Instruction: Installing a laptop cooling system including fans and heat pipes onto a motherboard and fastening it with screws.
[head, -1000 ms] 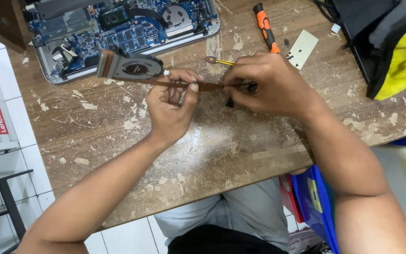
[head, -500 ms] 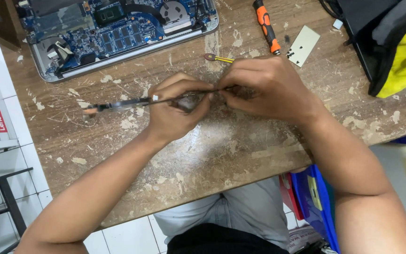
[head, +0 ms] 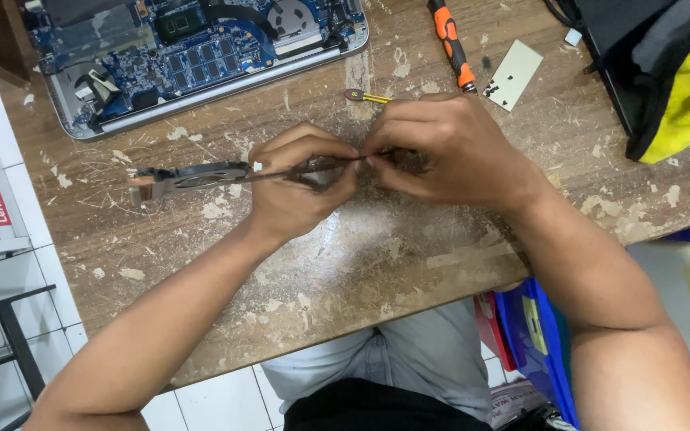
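Tilted flatter since the earlier frame, my laptop cooling fan assembly (head: 193,175) stays pinched by both hands, left hand (head: 297,187) and right hand (head: 441,152), mid-frame above the table (head: 361,263); next needs fine fingertip work.

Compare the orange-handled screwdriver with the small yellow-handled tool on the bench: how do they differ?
The orange-handled screwdriver is the larger, thicker one; the yellow-handled tool is short and slim. The screwdriver lies clear of both hands, running steeply up and down the picture; the yellow tool lies nearly crosswise, its end hidden behind the right hand. Both rest untouched on the worn wooden bench.
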